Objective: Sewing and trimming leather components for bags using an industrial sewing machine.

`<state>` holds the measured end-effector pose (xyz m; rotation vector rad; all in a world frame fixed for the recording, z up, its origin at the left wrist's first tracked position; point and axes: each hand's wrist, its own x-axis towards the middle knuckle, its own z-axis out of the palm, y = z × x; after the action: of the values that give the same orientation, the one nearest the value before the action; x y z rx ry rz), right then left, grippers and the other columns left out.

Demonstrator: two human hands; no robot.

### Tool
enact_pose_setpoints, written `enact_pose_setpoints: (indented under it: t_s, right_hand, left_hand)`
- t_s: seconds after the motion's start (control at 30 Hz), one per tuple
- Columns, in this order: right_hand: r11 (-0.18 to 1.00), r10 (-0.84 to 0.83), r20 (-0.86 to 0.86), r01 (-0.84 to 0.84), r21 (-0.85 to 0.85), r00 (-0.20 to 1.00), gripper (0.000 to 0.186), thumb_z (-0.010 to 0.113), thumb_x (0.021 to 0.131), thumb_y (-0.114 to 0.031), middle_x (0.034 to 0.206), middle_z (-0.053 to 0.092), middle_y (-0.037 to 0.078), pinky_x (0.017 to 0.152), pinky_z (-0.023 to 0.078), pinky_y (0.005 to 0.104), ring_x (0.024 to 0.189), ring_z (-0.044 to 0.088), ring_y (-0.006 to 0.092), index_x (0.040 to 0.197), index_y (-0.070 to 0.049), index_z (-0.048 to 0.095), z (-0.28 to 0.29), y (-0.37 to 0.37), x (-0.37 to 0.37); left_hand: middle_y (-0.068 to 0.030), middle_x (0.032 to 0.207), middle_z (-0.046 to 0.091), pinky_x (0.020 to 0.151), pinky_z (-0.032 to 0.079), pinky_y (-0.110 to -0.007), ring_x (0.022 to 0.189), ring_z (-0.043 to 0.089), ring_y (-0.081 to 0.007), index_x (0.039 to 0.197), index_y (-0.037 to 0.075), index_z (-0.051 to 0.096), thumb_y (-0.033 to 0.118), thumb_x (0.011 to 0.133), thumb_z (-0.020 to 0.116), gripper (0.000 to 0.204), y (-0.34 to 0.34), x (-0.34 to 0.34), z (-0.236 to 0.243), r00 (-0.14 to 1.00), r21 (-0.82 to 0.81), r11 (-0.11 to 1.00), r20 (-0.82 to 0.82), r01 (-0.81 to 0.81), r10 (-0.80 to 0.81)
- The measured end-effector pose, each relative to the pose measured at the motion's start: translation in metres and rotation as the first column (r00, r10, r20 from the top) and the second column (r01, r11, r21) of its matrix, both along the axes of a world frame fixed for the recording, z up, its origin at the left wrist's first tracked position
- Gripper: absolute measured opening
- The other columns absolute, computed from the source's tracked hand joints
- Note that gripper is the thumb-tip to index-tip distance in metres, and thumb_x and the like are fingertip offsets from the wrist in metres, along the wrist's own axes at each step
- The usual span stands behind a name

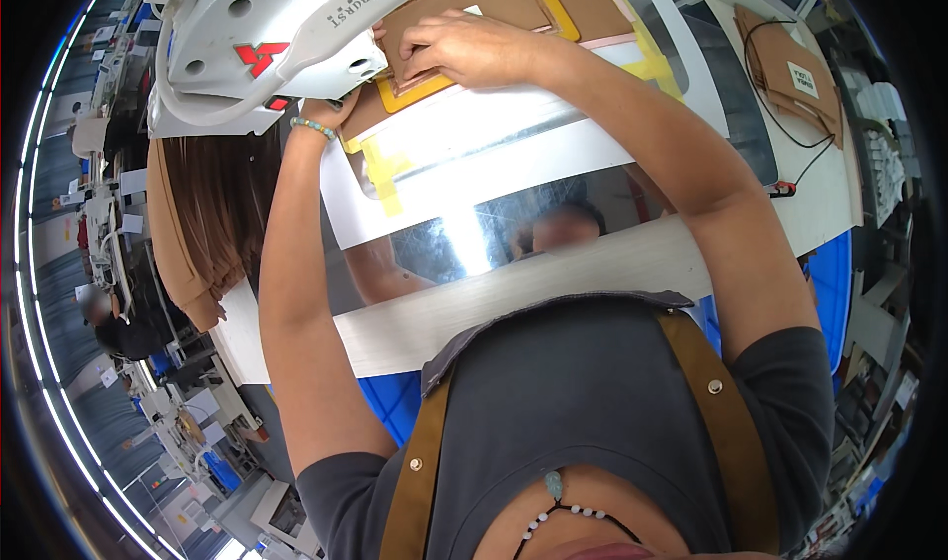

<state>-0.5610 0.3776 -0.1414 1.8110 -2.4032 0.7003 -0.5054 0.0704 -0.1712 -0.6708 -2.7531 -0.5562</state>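
My right hand [464,50] rests on a brown flat panel [591,7], its fingers bent and apart over the near left part of a yellow-edged frame [425,92]. Nothing shows in its grasp. My left hand [334,112], with a beaded bracelet at the wrist, reaches in under the white sewing machine head [222,46]. The machine hides most of that hand, and what its fingers do is unclear. Beneath the panel is a white template sheet [474,150] with strips of yellow tape [387,170].
A shiny metal plate [494,219] reflects light in front of the sheet. Dark brown strips [222,200] hang at the left beside the machine. Brown pieces [790,66] with a label and a black cable [755,51] lie at the right. A blue bin [834,288] stands below the table edge.
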Motion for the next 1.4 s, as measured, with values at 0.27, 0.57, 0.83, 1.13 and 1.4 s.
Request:
enact_pose_setpoints:
  t_s: [0.27, 0.57, 0.83, 1.13, 1.4]
  right_hand:
    - [0.994, 0.048, -0.047, -0.053, -0.097, 0.998, 0.032, 0.061, 0.098, -0.005, 0.125, 0.067, 0.001, 0.108, 0.049, 0.0421, 0.121, 0.062, 0.0227, 0.117, -0.021, 0.082, -0.013, -0.007, -0.009]
    - [0.997, 0.039, -0.027, -0.04, -0.063, 0.999, 0.035, 0.06, 0.096, -0.002, 0.123, 0.068, 0.002, 0.107, 0.048, 0.0416, 0.121, 0.062, 0.0234, 0.117, -0.019, 0.082, -0.008, -0.012, -0.012]
    - [0.998, 0.048, 0.023, -0.047, -0.04, 0.999, 0.033, 0.06, 0.095, -0.003, 0.122, 0.068, 0.002, 0.106, 0.048, 0.043, 0.122, 0.062, 0.0239, 0.115, -0.017, 0.082, -0.008, -0.014, -0.012]
    - [0.999, 0.031, 0.097, -0.034, 0.033, 0.995, 0.027, 0.064, 0.094, -0.006, 0.121, 0.07, 0.003, 0.106, 0.049, 0.0434, 0.122, 0.064, 0.0244, 0.114, -0.013, 0.081, 0.005, -0.013, -0.012]
    - [0.995, -0.091, -0.069, 0.089, -0.037, 0.993, 0.035, 0.06, 0.09, -0.005, 0.134, 0.07, 0.005, 0.112, 0.049, 0.0464, 0.133, 0.059, 0.0296, 0.12, -0.014, 0.077, -0.003, -0.02, -0.02]
  left_hand:
    - [-0.0099, 0.141, 0.069, 0.119, 0.044, -0.038, 0.133, 0.061, -0.0246, 0.128, 0.006, 0.073, 0.009, 0.102, 0.063, 0.028, 0.019, -0.019, 0.011, 0.998, 0.192, 0.981, 0.066, 0.011, -0.024]
    - [-0.0078, 0.137, 0.069, 0.109, 0.051, -0.035, 0.126, 0.064, -0.0227, 0.138, 0.008, 0.064, 0.02, 0.101, 0.07, 0.04, 0.006, -0.028, -0.002, 0.996, 0.232, 0.973, 0.092, -0.017, -0.005]
    - [-0.0082, 0.137, 0.069, 0.11, 0.051, -0.034, 0.127, 0.063, -0.0225, 0.14, 0.007, 0.062, 0.015, 0.1, 0.067, 0.041, 0.012, -0.026, 0.0, 0.991, 0.24, 0.971, 0.13, -0.018, -0.014]
    - [-0.0093, 0.136, 0.07, 0.109, 0.051, -0.035, 0.129, 0.063, -0.0246, 0.135, 0.008, 0.067, 0.009, 0.097, 0.067, 0.038, 0.023, -0.005, 0.009, 1.0, 0.173, 0.985, -0.012, 0.025, -0.024]
    - [-0.0146, 0.129, 0.075, 0.107, 0.052, -0.041, 0.124, 0.068, -0.0315, 0.127, 0.002, 0.072, 0.008, 0.095, 0.068, 0.033, -0.015, 0.019, -0.018, 0.955, -0.214, 0.931, -0.043, -0.297, 0.294]
